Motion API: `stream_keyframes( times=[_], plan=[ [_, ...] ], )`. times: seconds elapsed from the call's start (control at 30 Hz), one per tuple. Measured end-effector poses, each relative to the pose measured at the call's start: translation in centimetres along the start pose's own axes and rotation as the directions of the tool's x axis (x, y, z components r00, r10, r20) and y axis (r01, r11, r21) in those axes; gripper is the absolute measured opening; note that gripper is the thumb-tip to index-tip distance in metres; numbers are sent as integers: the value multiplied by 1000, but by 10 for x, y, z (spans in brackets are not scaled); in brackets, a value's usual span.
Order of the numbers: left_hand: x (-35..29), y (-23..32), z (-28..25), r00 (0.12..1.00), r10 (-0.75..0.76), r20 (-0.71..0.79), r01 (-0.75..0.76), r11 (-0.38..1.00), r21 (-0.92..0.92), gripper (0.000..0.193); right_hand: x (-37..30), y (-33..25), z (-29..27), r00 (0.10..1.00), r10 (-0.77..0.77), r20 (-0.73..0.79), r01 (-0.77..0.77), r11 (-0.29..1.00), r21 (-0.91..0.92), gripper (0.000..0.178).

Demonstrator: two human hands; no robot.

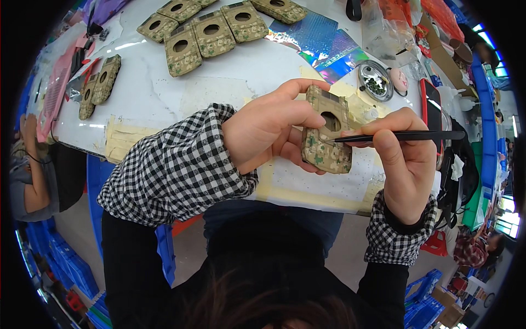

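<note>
Camouflage-printed flat plastic panel with round hole (327, 131) held above white worktable edge (241, 77), between both hands. Left hand (268, 129) fingers wrapped around panel's left side, thumb on lower edge. Right hand (402, 156) pinching black tweezers (397, 136), tip touching panel face below hole. Judgement: keep panel steady, tip pressure light, approach shallow to avoid scratching print. More matching panels (211, 30) lie farther back on table.
</note>
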State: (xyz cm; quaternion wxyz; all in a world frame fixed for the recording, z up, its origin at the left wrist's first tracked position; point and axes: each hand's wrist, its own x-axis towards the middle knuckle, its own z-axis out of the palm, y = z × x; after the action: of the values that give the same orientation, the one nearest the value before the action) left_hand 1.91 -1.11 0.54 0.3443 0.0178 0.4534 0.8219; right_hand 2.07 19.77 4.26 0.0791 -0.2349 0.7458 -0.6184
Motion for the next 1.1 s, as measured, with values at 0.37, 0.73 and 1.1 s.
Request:
stream_keyframes(
  times=[0.37,0.73,1.1],
  plan=[
    [1,0,0,1000,6,3,-6,1000,-10,52,-1,4,0,1000,-14,-26,15,999,30,13],
    [0,0,0,1000,9,-5,-9,1000,-8,53,-3,3,1,998,-28,-51,26,999,-48,13],
    [0,0,1,1000,11,-8,-11,1000,-2,53,-3,3,2,997,-30,-70,25,997,-73,14]
  ],
)
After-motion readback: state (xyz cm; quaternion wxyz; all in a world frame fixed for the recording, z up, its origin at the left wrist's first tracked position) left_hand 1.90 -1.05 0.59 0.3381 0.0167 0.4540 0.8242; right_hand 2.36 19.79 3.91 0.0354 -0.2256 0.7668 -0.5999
